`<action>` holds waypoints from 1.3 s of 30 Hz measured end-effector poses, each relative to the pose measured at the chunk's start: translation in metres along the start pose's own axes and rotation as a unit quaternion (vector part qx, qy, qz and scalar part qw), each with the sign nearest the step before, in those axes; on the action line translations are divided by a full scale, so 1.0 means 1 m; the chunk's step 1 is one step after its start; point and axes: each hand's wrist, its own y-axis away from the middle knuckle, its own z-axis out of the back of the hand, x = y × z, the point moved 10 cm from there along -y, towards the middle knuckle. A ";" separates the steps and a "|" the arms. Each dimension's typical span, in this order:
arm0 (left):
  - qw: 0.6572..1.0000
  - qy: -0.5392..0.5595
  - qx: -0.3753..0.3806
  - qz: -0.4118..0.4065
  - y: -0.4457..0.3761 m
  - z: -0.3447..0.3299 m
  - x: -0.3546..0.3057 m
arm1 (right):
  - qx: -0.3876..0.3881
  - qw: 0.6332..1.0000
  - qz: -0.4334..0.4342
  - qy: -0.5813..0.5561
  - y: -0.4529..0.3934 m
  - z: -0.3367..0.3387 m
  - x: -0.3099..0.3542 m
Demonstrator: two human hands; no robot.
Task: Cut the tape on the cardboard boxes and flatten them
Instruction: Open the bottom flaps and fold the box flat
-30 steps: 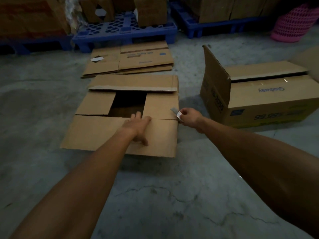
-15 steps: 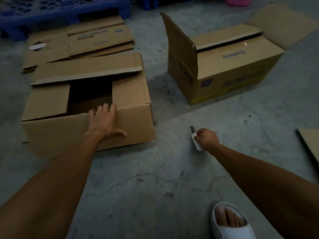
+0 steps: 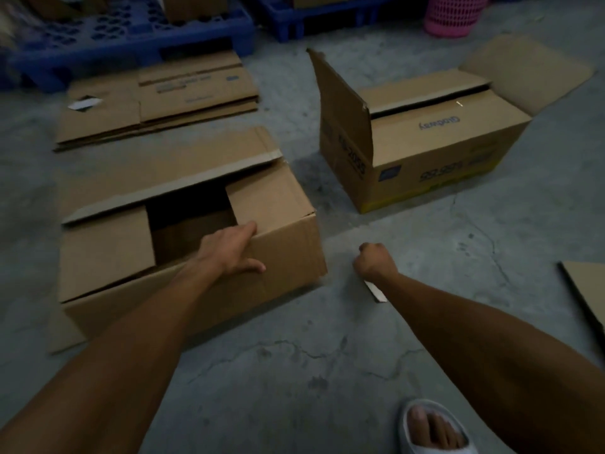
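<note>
Cardboard box [image 3: 183, 257] on the floor [image 3: 327, 371], left hand [image 3: 229, 250] straight-fingered on its near top edge, right hand [image 3: 375, 262] fisted round the cutter [image 3: 376, 292] — a careless swing could nick that forearm.

A grey, cracked concrete floor [image 3: 294, 371] is carrying everything. A plain cardboard box [image 3: 278, 257] is sitting on it at the left with its top flaps open. A printed box [image 3: 435, 165] is standing just to its right, apart from it. A stack of flattened cardboard [image 3: 157, 103] is lying beyond the plain box. Blue pallets [image 3: 131, 34] and a pink basket [image 3: 455, 14] are resting at the far edge. A cardboard sheet [image 3: 586, 290] is lying at the right, and a white sandal [image 3: 432, 434] is standing near the bottom.
</note>
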 end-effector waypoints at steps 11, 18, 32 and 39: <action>0.984 0.123 0.112 0.070 0.025 -0.005 0.008 | 0.090 0.972 0.207 0.071 0.020 0.068 0.208; 0.893 0.364 0.122 0.233 0.050 -0.014 0.053 | 0.108 0.971 0.205 0.061 0.013 0.032 0.219; 0.803 0.538 -0.080 0.245 0.037 0.018 0.035 | 0.141 0.952 0.161 -0.218 0.005 0.062 0.214; 0.760 0.610 -0.072 0.213 0.042 0.018 0.016 | 0.184 0.952 0.140 -0.201 0.013 0.060 0.200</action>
